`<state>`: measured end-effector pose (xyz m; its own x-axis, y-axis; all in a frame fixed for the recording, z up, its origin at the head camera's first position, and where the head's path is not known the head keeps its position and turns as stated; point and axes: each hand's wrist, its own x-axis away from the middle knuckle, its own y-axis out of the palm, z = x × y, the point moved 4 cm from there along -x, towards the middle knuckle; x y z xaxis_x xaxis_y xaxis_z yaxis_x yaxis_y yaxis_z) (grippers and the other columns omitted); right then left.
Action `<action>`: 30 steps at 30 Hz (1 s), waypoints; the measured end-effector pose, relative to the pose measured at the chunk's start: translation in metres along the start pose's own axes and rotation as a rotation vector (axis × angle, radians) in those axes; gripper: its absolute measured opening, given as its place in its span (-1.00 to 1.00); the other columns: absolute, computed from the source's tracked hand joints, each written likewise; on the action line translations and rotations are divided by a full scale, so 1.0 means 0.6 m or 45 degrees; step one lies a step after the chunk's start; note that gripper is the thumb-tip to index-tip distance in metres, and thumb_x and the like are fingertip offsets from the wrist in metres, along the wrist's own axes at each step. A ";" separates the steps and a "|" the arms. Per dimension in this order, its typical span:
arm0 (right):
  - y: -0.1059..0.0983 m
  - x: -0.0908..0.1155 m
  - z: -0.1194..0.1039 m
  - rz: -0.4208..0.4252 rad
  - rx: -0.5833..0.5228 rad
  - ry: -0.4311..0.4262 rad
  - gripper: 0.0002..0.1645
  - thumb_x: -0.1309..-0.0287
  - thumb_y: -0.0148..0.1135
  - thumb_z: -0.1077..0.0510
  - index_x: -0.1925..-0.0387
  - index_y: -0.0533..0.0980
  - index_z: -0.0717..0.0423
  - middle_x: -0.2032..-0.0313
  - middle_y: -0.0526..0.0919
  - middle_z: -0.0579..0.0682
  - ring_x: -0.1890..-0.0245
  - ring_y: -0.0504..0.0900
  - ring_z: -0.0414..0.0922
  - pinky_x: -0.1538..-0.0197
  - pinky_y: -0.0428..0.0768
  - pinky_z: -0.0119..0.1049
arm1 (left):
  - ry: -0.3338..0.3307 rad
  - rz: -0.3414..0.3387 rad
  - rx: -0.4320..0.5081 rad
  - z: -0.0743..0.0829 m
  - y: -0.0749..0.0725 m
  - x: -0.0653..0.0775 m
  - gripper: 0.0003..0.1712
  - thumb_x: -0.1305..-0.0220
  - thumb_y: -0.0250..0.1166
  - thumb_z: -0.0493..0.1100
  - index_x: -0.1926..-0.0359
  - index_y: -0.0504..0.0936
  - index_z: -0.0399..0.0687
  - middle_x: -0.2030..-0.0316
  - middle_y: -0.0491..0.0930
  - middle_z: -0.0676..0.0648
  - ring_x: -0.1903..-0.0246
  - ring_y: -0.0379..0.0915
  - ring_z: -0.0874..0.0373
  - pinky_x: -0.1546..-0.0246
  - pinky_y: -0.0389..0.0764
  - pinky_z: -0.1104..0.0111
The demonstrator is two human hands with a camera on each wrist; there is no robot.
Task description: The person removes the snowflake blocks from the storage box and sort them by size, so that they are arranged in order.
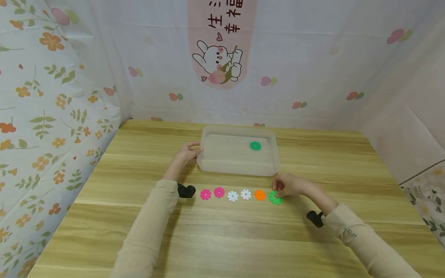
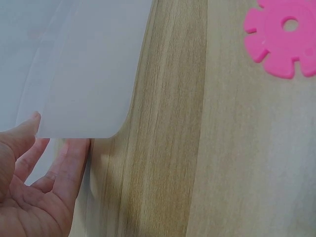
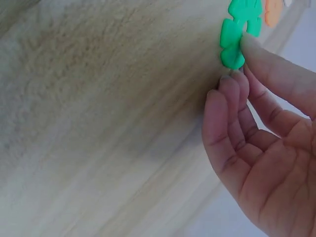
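Note:
In the head view, my right hand (image 1: 287, 184) pinches a light green notched disc (image 1: 276, 199) between thumb and fingers, at the right end of a row of discs. The right wrist view has the thumb on the green disc's face and the fingertips at its edge. My left hand (image 1: 187, 152) grips the left side of a translucent plastic tray (image 1: 239, 170). In the left wrist view its thumb lies over the tray rim and its fingers reach below. A darker green disc (image 1: 255, 145) lies inside the tray, toward the back right.
On the wooden table (image 1: 222, 239), the row continues leftward with an orange disc (image 1: 259, 195), white discs (image 1: 245, 194) and pink discs (image 1: 219, 192). Black wrist mounts (image 1: 315, 219) stick out near both cuffs. Patterned cloth (image 1: 153, 58) hangs along the back and sides.

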<state>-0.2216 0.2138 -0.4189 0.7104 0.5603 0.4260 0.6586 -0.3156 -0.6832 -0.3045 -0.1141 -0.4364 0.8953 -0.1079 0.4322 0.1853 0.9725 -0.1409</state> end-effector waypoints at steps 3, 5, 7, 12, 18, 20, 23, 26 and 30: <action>-0.002 0.001 -0.003 0.018 0.028 -0.006 -0.84 -0.03 0.25 0.33 0.35 0.42 0.26 0.48 0.43 -0.01 0.44 0.35 -0.19 0.39 0.36 -0.45 | 0.006 0.003 -0.003 0.000 -0.001 0.001 -0.45 -0.36 0.01 -0.21 -0.34 0.16 -0.11 -0.21 0.31 -0.32 -0.13 0.35 -0.13 -0.15 0.42 0.17; -0.006 0.002 -0.006 0.027 0.045 -0.008 -0.85 -0.08 0.23 0.28 0.34 0.43 0.25 0.48 0.44 -0.03 0.45 0.35 -0.20 0.39 0.36 -0.45 | 0.012 0.000 -0.016 -0.001 -0.002 0.000 -0.45 -0.36 0.01 -0.20 -0.34 0.16 -0.12 -0.22 0.31 -0.33 -0.13 0.35 -0.12 -0.15 0.43 0.17; -0.010 0.002 -0.009 0.029 0.039 -0.026 -0.85 -0.12 0.20 0.23 0.33 0.43 0.25 0.47 0.47 -0.03 0.45 0.37 -0.21 0.39 0.38 -0.45 | 0.013 -0.002 -0.022 -0.002 -0.003 0.000 -0.44 -0.36 0.02 -0.20 -0.34 0.16 -0.11 -0.21 0.31 -0.32 -0.11 0.36 -0.11 -0.14 0.43 0.17; -0.029 0.004 -0.026 0.022 -0.003 -0.078 -0.80 -0.18 0.14 0.16 0.31 0.46 0.27 0.43 0.55 0.02 0.46 0.41 -0.21 0.40 0.43 -0.43 | 0.011 -0.005 -0.011 -0.002 -0.003 0.000 -0.45 -0.36 0.03 -0.20 -0.34 0.17 -0.11 -0.20 0.33 -0.32 -0.07 0.39 -0.09 -0.11 0.46 0.19; -0.059 -0.007 -0.044 0.110 0.026 -0.114 -0.80 -0.18 0.13 0.19 0.26 0.45 0.28 0.42 0.60 0.13 0.45 0.47 -0.18 0.39 0.45 -0.41 | 0.002 -0.001 0.008 0.000 -0.004 0.000 -0.45 -0.35 0.03 -0.20 -0.33 0.18 -0.11 -0.21 0.33 -0.31 -0.10 0.38 -0.11 -0.12 0.45 0.18; -0.068 -0.014 -0.046 0.130 0.035 -0.112 -0.78 -0.18 0.13 0.19 0.23 0.44 0.30 0.40 0.60 0.16 0.43 0.51 -0.14 0.37 0.47 -0.40 | 0.000 -0.004 0.010 0.000 -0.005 0.000 -0.45 -0.35 0.03 -0.20 -0.33 0.19 -0.10 -0.21 0.32 -0.31 -0.13 0.36 -0.13 -0.14 0.44 0.16; -0.080 -0.026 -0.048 0.139 0.017 -0.089 -0.73 -0.21 0.11 0.17 0.18 0.42 0.33 0.35 0.59 0.20 0.38 0.55 -0.03 0.34 0.51 -0.35 | 0.014 -0.012 -0.007 0.000 -0.004 0.000 -0.45 -0.36 0.02 -0.20 -0.34 0.17 -0.12 -0.22 0.31 -0.32 -0.15 0.34 -0.16 -0.15 0.42 0.15; -0.093 -0.038 -0.050 0.148 0.001 -0.051 -0.69 -0.22 0.11 0.16 0.13 0.40 0.34 0.29 0.56 0.22 0.34 0.54 0.02 0.32 0.51 -0.32 | 0.023 -0.013 -0.006 0.000 -0.004 0.001 -0.44 -0.36 0.03 -0.21 -0.34 0.17 -0.13 -0.22 0.31 -0.33 -0.15 0.34 -0.17 -0.16 0.42 0.14; -0.107 -0.058 -0.054 0.161 0.012 -0.038 -0.67 -0.21 0.09 0.22 0.07 0.37 0.39 0.22 0.53 0.25 0.28 0.52 0.02 0.30 0.51 -0.31 | 0.021 -0.011 0.000 0.000 -0.004 0.000 -0.44 -0.36 0.03 -0.20 -0.34 0.17 -0.12 -0.22 0.31 -0.32 -0.16 0.33 -0.17 -0.16 0.41 0.13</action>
<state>-0.2808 0.1899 -0.3705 0.7798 0.5391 0.3183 0.5619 -0.3783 -0.7357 -0.3047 -0.1162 -0.4360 0.9002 -0.1195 0.4188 0.1929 0.9715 -0.1374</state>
